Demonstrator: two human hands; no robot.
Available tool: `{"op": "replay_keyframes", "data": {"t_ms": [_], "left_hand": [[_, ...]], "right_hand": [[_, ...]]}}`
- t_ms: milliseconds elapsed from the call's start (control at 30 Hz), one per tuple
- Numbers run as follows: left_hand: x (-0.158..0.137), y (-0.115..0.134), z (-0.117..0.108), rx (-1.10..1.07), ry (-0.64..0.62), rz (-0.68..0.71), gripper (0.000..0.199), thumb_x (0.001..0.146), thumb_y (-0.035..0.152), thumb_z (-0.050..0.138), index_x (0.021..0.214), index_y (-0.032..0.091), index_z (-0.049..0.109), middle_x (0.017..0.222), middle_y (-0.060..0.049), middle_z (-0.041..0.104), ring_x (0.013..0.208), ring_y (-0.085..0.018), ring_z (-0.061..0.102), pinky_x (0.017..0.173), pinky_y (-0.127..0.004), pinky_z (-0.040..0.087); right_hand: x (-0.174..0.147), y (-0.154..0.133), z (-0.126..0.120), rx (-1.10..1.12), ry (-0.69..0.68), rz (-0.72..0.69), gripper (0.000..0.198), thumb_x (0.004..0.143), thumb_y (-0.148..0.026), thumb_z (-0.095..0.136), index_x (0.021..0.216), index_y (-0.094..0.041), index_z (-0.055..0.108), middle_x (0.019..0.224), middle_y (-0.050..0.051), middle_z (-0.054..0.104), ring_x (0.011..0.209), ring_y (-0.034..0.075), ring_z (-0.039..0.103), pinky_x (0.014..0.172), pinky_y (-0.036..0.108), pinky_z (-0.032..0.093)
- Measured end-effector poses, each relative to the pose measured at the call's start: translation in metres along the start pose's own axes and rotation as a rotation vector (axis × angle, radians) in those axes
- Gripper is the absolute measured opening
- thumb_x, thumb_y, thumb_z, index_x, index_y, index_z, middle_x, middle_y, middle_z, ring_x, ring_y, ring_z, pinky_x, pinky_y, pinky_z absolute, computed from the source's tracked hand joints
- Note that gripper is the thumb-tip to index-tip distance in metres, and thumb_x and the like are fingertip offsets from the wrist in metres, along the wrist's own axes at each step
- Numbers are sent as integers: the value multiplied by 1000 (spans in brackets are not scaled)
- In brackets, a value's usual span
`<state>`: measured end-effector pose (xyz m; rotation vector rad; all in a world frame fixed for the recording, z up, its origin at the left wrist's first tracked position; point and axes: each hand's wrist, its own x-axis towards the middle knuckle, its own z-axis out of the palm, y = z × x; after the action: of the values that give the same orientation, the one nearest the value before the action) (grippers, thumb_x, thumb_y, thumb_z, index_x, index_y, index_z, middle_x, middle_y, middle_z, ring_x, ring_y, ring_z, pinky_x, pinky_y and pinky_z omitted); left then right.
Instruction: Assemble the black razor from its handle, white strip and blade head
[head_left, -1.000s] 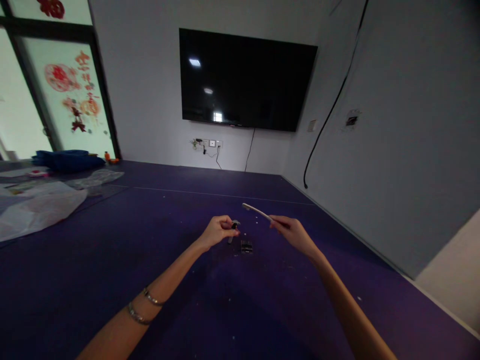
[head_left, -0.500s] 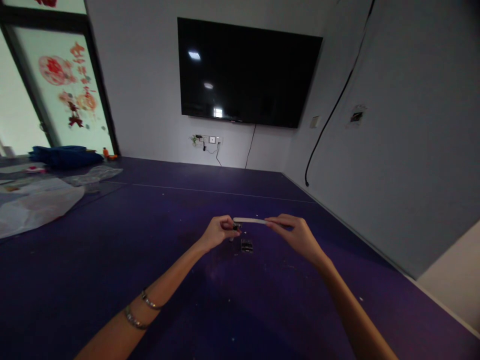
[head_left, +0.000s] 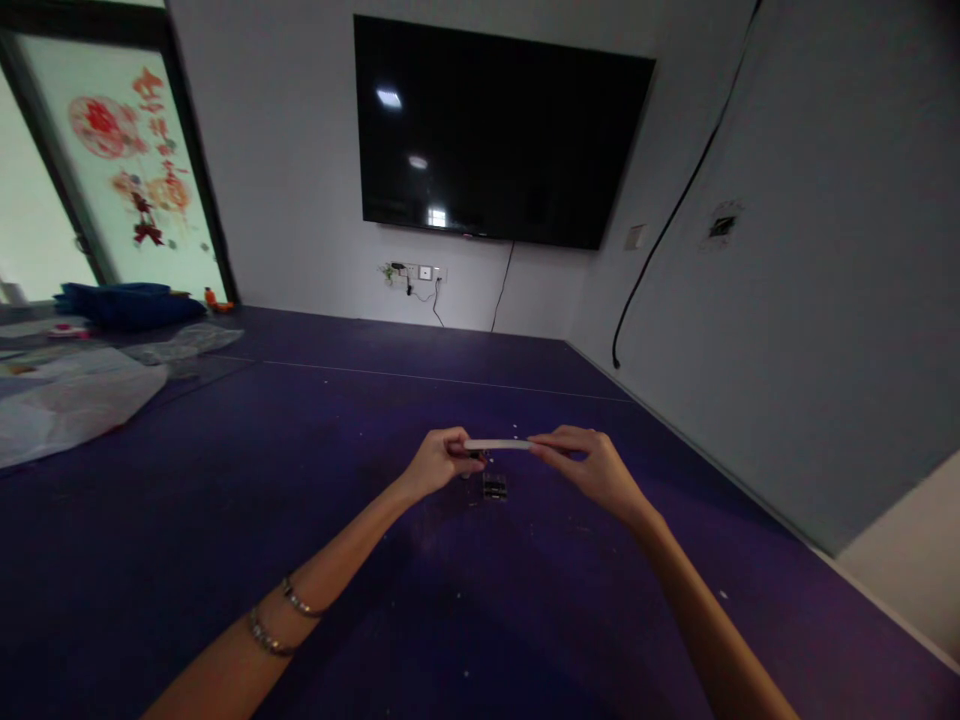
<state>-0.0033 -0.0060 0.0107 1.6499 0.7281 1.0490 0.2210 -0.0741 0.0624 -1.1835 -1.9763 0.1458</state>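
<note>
A thin pale strip (head_left: 498, 444) stretches level between my two hands, above the purple floor. At its left end, my left hand (head_left: 439, 464) is closed, thumb and fingers pinching the strip's end together with a small dark piece (head_left: 475, 455), mostly hidden by the fingers. My right hand (head_left: 581, 458) pinches the strip's right end between thumb and fingertips. Just below the strip, a small dark block with pale edges (head_left: 494, 487) lies on the floor; its kind is too small to make out.
Purple floor (head_left: 420, 620) runs to the wall, with small white specks on it. Plastic sheeting (head_left: 82, 405) and a blue cloth bundle (head_left: 131, 306) lie at left. A television (head_left: 502, 135) hangs ahead; a black cable (head_left: 667, 225) dangles at right.
The strip, bowed slightly before, now looks straighter and more level. More of the dark piece is covered at the left hand. The view has tipped slightly downward.
</note>
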Motion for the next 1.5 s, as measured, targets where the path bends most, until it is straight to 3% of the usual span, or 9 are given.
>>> {"op": "replay_keyframes", "data": {"t_ms": [133, 300, 467, 1000, 1500], "left_hand": [[0, -1, 1, -54, -1, -25, 26, 55, 16, 74, 62, 14, 49, 67, -2, 66, 65, -14, 63, 59, -25, 48], [0, -2, 3, -31, -4, -14, 25, 56, 18, 74, 63, 14, 50, 67, -2, 67, 59, -12, 61, 56, -24, 46], [-1, -1, 3, -36, 5, -26, 24, 56, 16, 73, 64, 14, 51, 67, -3, 66, 65, -15, 62, 59, -26, 47], [0, 4, 3, 8, 11, 19, 22, 55, 15, 73, 62, 14, 53, 67, -2, 67, 59, -12, 60, 56, -24, 46], [-2, 7, 4, -74, 20, 6, 24, 55, 10, 73, 62, 15, 50, 69, -1, 68, 66, -13, 63, 65, -27, 48]], "right_hand": [[0, 0, -1, -33, 55, 14, 29, 81, -41, 52, 90, -22, 72, 75, 5, 68, 62, 14, 57, 60, 26, 44], [-1, -4, -1, -12, 2, -5, 29, 81, -42, 52, 91, -23, 71, 76, 5, 68, 64, 14, 58, 59, 26, 43], [0, -2, -2, -43, 52, 1, 29, 81, -42, 52, 90, -22, 71, 74, 5, 68, 62, 14, 57, 59, 27, 43], [-2, -3, -3, 1, 15, 26, 29, 80, -43, 53, 90, -23, 71, 78, 5, 69, 68, 16, 59, 63, 28, 46], [-4, 2, -5, 82, 44, 87, 29, 79, -42, 54, 89, -21, 71, 83, 6, 69, 75, 18, 61, 68, 30, 47]]}}
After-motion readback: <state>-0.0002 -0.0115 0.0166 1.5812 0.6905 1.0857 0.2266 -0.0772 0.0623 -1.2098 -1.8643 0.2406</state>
